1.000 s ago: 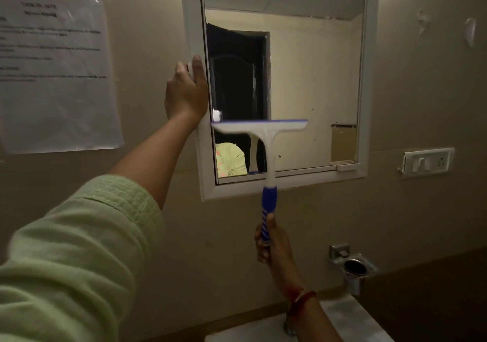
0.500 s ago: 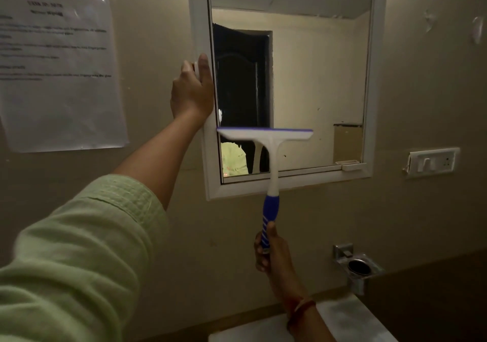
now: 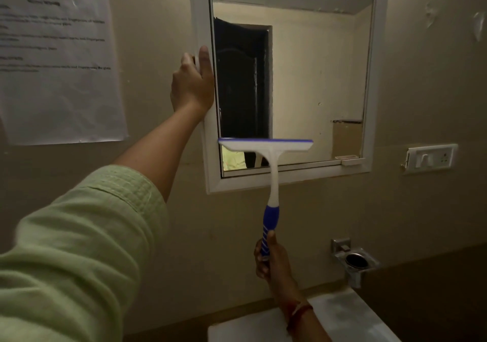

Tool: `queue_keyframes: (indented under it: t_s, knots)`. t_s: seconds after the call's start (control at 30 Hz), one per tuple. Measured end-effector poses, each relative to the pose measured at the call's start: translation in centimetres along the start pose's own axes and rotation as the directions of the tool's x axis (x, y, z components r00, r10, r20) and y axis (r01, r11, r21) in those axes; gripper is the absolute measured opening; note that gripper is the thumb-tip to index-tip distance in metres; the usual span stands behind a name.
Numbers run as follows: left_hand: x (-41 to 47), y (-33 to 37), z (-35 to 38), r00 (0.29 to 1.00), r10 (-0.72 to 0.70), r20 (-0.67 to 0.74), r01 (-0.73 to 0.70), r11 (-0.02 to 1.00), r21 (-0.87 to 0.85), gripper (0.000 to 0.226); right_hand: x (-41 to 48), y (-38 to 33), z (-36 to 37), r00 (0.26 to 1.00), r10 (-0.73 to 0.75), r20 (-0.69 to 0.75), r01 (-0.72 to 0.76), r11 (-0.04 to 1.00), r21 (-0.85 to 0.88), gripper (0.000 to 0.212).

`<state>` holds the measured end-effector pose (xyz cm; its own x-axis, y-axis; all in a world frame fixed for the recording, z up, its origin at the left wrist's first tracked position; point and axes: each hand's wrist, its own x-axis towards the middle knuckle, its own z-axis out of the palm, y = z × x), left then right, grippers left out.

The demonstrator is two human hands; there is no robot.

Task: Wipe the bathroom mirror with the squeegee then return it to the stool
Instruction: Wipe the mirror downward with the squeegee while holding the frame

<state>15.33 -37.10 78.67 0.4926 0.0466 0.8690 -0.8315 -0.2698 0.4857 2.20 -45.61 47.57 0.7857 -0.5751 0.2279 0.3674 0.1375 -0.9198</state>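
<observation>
Squeegee low on the mirror; wiping under way, return to the stool not yet done.

The left hand (image 3: 192, 83) clasps the left edge of the mirror (image 3: 316, 78) frame, fingers curled round it; the squeegee (image 3: 266, 146) blade lies on the glass near the lower left corner; the right hand (image 3: 271, 260) is closed round its blue handle; the right side looks unwiped, I judge; no stool shows.

I saw a smooth white plastic squeegee (image 3: 271, 157), glossy glass mirror (image 3: 316, 78) in a matt white frame (image 3: 201, 12), shiny metal holder (image 3: 354, 261), creased paper sheet (image 3: 60, 78).
</observation>
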Motion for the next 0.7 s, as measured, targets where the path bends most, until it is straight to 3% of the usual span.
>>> queue_keyframes:
  t_s: [0.1, 0.33, 0.57, 0.7]
  knots:
    - [0.0, 0.0, 0.0, 1.0, -0.002, 0.012, 0.002, 1.0, -0.003, 0.055, -0.5, 0.8, -0.4, 0.999, 0.04, -0.012, -0.04, 0.999, 0.014, 0.074]
    - [-0.1, 0.1, -0.1, 1.0, 0.002, -0.013, -0.001, 1.0, 0.024, 0.051, 0.9, -2.4, 0.0, 0.997, -0.072, -0.032, 0.071, 0.997, -0.031, 0.079]
    - [-0.2, 0.1, -0.1, 1.0, 0.006, 0.001, -0.006, 1.0, 0.012, 0.052, -1.8, 2.2, -1.0, 0.993, 0.096, -0.075, -0.097, 0.995, -0.006, 0.078]
    - [0.0, 0.1, -0.1, 1.0, -0.006, 0.001, 0.006, 1.0, 0.017, 0.054, -1.0, -0.2, -0.7, 0.994, 0.001, -0.108, -0.005, 0.999, -0.045, 0.082]
